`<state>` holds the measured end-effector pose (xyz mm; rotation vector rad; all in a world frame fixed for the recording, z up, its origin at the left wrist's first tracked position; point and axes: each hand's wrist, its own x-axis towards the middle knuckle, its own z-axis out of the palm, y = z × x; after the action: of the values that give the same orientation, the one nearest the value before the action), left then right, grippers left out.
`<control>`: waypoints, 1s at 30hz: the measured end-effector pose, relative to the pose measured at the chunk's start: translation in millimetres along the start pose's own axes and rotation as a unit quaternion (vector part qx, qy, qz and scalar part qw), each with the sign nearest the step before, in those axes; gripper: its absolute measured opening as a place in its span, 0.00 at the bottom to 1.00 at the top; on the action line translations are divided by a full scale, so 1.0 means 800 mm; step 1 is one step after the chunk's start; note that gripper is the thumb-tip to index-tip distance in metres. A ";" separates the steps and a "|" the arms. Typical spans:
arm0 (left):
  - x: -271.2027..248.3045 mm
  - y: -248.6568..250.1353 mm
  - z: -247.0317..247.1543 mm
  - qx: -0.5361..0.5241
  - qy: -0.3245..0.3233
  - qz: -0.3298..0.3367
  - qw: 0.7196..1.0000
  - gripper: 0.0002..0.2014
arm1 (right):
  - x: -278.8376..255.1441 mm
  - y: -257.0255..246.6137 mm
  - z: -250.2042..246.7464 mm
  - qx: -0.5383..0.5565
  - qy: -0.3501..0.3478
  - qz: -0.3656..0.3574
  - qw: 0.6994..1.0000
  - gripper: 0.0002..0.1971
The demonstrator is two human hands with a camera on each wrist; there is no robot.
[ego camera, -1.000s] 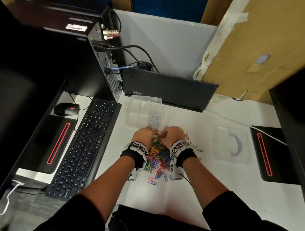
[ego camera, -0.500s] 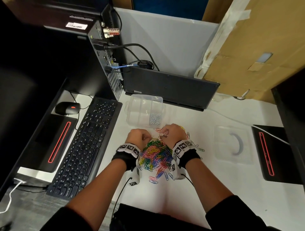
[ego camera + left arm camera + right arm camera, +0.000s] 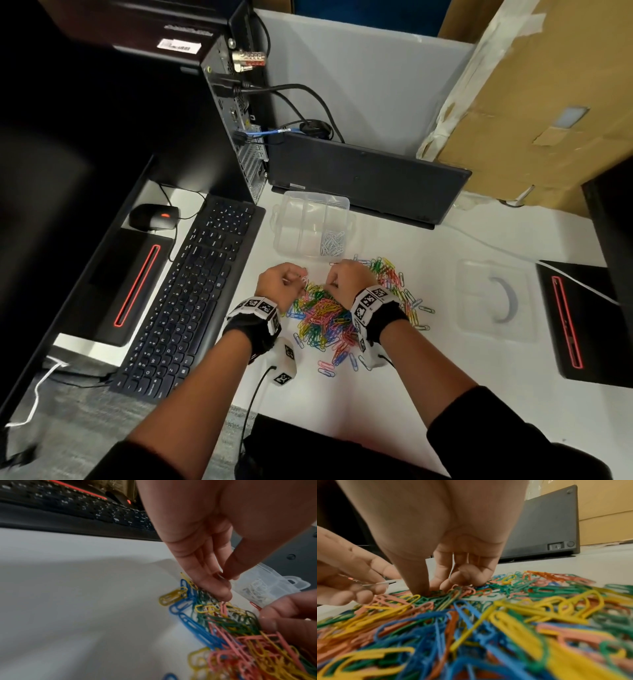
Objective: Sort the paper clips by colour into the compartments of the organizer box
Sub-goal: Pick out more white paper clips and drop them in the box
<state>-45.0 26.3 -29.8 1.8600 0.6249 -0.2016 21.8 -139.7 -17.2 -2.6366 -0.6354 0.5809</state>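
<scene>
A heap of coloured paper clips [image 3: 325,320] lies on the white desk, blue, yellow, green, pink and orange mixed together [image 3: 471,622]. Behind it stands the clear organizer box [image 3: 310,205], with white clips [image 3: 331,243] in its near right compartment. My left hand [image 3: 284,284] hovers at the heap's far left edge and pinches a white clip [image 3: 382,583] between thumb and fingers [image 3: 223,577]. My right hand [image 3: 342,279] reaches down into the heap's far side; its thumb and curled fingertips [image 3: 419,586] dig among green clips, and a grip on any one is hidden.
A black keyboard [image 3: 191,294] lies to the left, with a mouse [image 3: 154,217] beyond it. A dark laptop [image 3: 366,178] stands behind the box. The clear lid [image 3: 493,301] rests to the right, next to a black device [image 3: 579,322].
My left hand has drawn away to the left from the right hand, with the white clip in its fingers. The right hand stays at the heap's far side.
</scene>
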 end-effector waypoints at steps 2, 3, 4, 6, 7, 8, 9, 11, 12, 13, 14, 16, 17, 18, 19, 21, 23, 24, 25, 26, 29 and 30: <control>-0.001 -0.001 0.003 -0.022 -0.018 -0.005 1.000 0.13 | 0.001 0.007 -0.002 0.018 -0.014 0.002 1.000 0.10; -0.001 -0.002 0.004 -0.029 -0.027 -0.005 0.999 0.13 | 0.001 0.012 -0.002 0.057 -0.018 0.012 0.998 0.09; -0.001 -0.001 0.005 -0.032 -0.036 -0.005 0.999 0.14 | 0.000 0.018 -0.003 0.108 -0.015 0.026 0.994 0.07; 0.001 -0.002 0.007 -0.031 -0.047 -0.008 0.998 0.15 | -0.004 0.031 -0.006 0.201 0.004 0.057 0.978 0.03; 0.001 0.000 0.009 -0.023 -0.047 -0.011 0.999 0.16 | -0.008 0.037 -0.008 0.236 0.009 0.070 0.969 0.03; 0.000 0.004 0.011 -0.011 -0.042 -0.011 0.999 0.17 | -0.011 0.045 -0.008 0.267 0.004 0.079 0.960 0.07; 0.000 0.007 0.013 0.000 -0.036 -0.009 0.999 0.18 | -0.015 0.052 -0.008 0.302 -0.013 0.087 0.949 0.10; -0.001 0.014 0.018 0.018 -0.026 -0.009 0.999 0.19 | -0.021 0.064 -0.009 0.382 -0.059 0.111 0.916 0.12; -0.001 0.014 0.020 0.020 -0.026 -0.013 0.999 0.20 | -0.025 0.068 -0.010 0.433 -0.073 0.123 0.890 0.11; -0.001 0.013 0.022 0.010 -0.028 -0.013 0.999 0.21 | -0.029 0.070 -0.013 0.491 -0.082 0.137 0.856 0.10; -0.001 0.012 0.024 -0.006 -0.028 -0.013 0.999 0.22 | -0.033 0.071 -0.017 0.549 -0.086 0.152 0.817 0.09; 0.000 0.011 0.024 -0.019 -0.023 -0.017 0.999 0.22 | -0.038 0.071 -0.025 0.636 -0.080 0.177 0.747 0.07; -0.002 0.013 0.022 -0.009 -0.022 -0.021 0.999 0.20 | -0.038 0.072 -0.028 0.658 -0.073 0.182 0.727 0.07; -0.003 0.014 0.019 0.007 -0.023 -0.024 0.999 0.16 | -0.036 0.073 -0.030 0.674 -0.064 0.187 0.712 0.07; -0.005 0.015 0.016 0.030 -0.024 -0.019 0.999 0.12 | -0.034 0.075 -0.032 0.685 -0.053 0.190 0.702 0.07; -0.007 0.014 0.012 0.104 -0.030 0.009 0.994 0.04 | -0.028 0.076 -0.035 0.706 -0.038 0.202 0.678 0.09; -0.007 0.009 0.012 0.211 -0.039 0.056 0.975 0.04 | -0.025 0.076 -0.038 0.730 -0.032 0.205 0.652 0.11; -0.007 0.005 0.013 0.244 -0.044 0.069 0.966 0.05 | -0.023 0.076 -0.039 0.741 -0.033 0.203 0.640 0.10; -0.006 0.002 0.015 0.261 -0.044 0.078 0.961 0.06 | -0.022 0.075 -0.040 0.749 -0.034 0.200 0.631 0.10; -0.006 0.002 0.016 0.264 -0.042 0.077 0.960 0.05 | -0.020 0.075 -0.040 0.754 -0.035 0.199 0.624 0.09; -0.007 -0.002 0.020 0.257 -0.033 0.072 0.963 0.05 | -0.013 0.073 -0.035 0.714 -0.021 0.205 0.669 0.09; -0.008 -0.002 0.020 0.241 -0.032 0.072 0.967 0.05 | -0.009 0.074 -0.033 0.650 0.001 0.198 0.734 0.09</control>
<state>-48.5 9.9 -34.5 2.3469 0.4149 -0.3409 48.5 -198.9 -18.1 -1.3617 0.3419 0.7410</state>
